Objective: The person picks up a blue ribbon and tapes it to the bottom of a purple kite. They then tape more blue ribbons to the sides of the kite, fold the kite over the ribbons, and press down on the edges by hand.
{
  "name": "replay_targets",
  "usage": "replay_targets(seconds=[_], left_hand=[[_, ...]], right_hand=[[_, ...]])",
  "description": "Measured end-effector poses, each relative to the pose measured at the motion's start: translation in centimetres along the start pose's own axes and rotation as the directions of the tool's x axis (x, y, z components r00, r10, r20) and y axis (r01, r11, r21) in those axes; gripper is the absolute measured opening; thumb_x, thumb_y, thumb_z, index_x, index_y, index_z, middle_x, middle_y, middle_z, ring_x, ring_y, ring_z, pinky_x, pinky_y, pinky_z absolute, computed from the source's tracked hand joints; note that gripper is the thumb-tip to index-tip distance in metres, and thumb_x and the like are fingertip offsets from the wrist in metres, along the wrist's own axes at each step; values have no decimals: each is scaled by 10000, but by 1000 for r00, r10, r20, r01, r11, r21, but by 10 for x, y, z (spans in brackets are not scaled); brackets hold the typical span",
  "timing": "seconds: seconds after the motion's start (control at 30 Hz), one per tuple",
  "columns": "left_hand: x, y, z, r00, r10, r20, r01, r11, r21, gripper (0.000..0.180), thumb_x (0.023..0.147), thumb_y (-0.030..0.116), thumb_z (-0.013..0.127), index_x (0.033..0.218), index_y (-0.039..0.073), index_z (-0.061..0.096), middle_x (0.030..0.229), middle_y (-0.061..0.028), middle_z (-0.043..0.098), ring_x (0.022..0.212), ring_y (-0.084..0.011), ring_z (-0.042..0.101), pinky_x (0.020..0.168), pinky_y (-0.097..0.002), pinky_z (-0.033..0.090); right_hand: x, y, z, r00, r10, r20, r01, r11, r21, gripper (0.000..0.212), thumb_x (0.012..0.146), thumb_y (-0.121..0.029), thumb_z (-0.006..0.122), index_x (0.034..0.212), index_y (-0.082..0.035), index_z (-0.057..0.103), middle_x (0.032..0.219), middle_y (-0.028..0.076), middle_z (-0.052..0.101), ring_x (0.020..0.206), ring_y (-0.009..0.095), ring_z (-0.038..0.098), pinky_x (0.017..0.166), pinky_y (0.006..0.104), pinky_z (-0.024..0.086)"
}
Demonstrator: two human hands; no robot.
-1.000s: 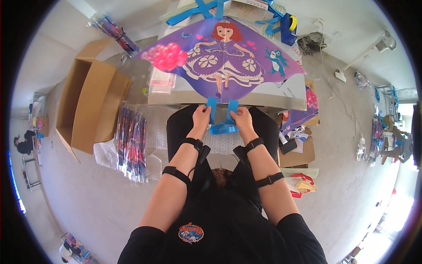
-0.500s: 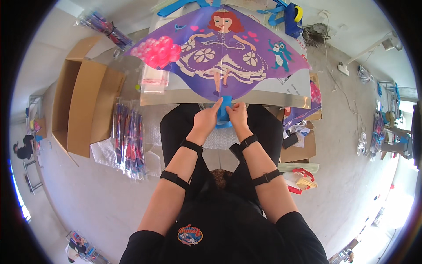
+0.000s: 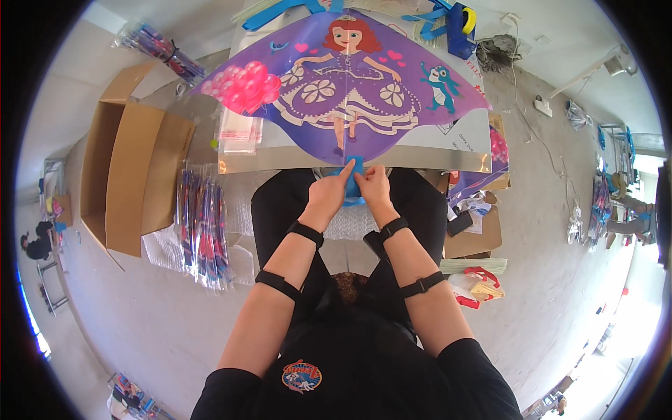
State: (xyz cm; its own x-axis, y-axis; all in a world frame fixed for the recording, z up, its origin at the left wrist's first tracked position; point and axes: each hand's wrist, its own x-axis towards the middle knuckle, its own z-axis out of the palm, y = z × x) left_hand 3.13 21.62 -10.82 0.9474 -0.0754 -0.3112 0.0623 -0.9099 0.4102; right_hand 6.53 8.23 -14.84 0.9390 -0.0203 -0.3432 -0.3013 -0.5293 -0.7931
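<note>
A purple kite sheet [image 3: 336, 129] printed with a red-haired princess lies spread before me, its lower tip at the table's near edge. At that tip is a blue strip [image 3: 358, 166], part of it hanging below the edge. My left hand [image 3: 326, 196] lays its straight index finger on the strip near the tip, the other fingers curled and partly hidden. From the right, my right hand [image 3: 375, 187] pinches the strip between thumb and fingers. The two hands almost touch. What lies under the fingertips is hidden.
The worktable [image 3: 420, 160] has a metal front edge. A blue tape dispenser [image 3: 460, 31] and blue strips [image 3: 280, 12] lie at its back. Left stand an open cardboard box [image 3: 133, 175] and plastic-wrapped bundles [image 3: 203, 227]. A cable [image 3: 521, 91] runs across the floor at right.
The view has shifted slightly, carrying the table and kite a little left in it. My left fingertip sits slightly farther right against the kite's tip. My right hand keeps its pinch.
</note>
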Motion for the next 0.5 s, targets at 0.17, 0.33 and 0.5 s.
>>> replay_targets(seconds=[0.17,0.33,0.5], left_hand=[[-1,-5,4,1000,0,-12,0,1000,2,666,811,51,464,1430,255,330,734,-150,644,661,-327,638,548,-445,485],[1,-4,8,1000,0,-20,0,1000,-14,669,823,63,456,1442,262,301,729,-146,648,658,-328,640,540,-442,488],[0,-2,6,1000,-28,6,28,1000,3,671,828,73,452,1449,265,285,746,-142,653,672,-326,643,548,-442,492]], right_hand=[[-14,-14,-7,951,-307,-20,305,950,-63,285,836,-93,610,1093,-34,502,818,192,620,763,382,611,667,446,483],[-15,-9,-10,850,-527,20,523,837,-158,435,855,-30,533,1285,-83,503,913,207,621,818,394,600,713,460,472],[-18,-12,-13,918,-386,87,396,893,-216,432,826,-7,566,1245,-111,568,1021,186,637,912,363,616,767,406,499]])
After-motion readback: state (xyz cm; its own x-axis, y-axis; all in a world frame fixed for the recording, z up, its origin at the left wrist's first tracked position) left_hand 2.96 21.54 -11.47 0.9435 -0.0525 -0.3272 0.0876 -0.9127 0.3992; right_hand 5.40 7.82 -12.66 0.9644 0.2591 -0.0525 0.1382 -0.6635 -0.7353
